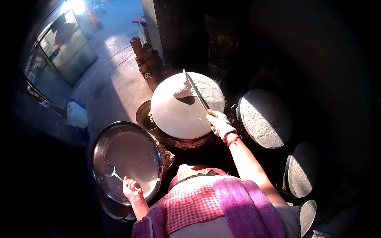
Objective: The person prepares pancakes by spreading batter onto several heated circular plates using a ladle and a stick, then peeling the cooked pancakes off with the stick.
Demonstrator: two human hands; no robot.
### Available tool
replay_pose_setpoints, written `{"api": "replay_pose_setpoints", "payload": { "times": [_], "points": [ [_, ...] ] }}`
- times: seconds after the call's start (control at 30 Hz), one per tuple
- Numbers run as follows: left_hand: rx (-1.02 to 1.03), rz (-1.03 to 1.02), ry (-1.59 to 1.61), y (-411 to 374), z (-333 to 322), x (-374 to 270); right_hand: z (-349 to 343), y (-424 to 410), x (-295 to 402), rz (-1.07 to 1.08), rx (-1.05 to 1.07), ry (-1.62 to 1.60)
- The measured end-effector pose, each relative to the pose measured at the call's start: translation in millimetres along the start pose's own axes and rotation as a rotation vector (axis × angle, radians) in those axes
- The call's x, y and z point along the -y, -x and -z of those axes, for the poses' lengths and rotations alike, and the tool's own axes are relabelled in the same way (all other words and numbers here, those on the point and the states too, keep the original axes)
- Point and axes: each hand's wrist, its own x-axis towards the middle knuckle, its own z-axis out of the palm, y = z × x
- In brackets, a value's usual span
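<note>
A ladle (109, 169) is gripped by its handle in my bare left hand (132, 188). Its bowl rests at the surface of pale liquid batter (128, 151) inside a wide metal basin (96, 172). My right hand (219, 122), in a whitish knit glove, holds a long thin scraper (195, 89) across a round griddle (166, 119). Pale batter (207, 87) covers the griddle's far right part with a rough layer. A thicker mound of batter (182, 88) lies left of the scraper and casts a dark shadow. The near part of the griddle looks smooth.
More round griddles bearing pale layers stand to the right: one beside my forearm (262, 119), another lower (302, 172), a third at my elbow (308, 217). Cylindrical perforated briquettes (151, 78) are stacked beyond the griddle. A dark pot (144, 116) and a whitish jug (76, 114) stand left.
</note>
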Motion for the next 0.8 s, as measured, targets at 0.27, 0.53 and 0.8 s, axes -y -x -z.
{"api": "replay_pose_setpoints", "payload": {
  "times": [0.27, 0.53, 0.8],
  "points": [
    [-0.020, -0.267, 0.052, 60.2, 4.4, 31.3, 47.9, -5.0, 24.3, 0.014, 0.143, 0.127],
    [-0.094, -0.257, 0.063, 80.4, 9.9, 42.2, -15.0, 5.5, 45.6, -0.074, 0.378, 0.206],
    [-0.178, -0.333, -0.049, 83.4, 14.1, 43.4, 75.0, 6.9, -14.6, -0.100, -0.034, -0.008]
  ]
}}
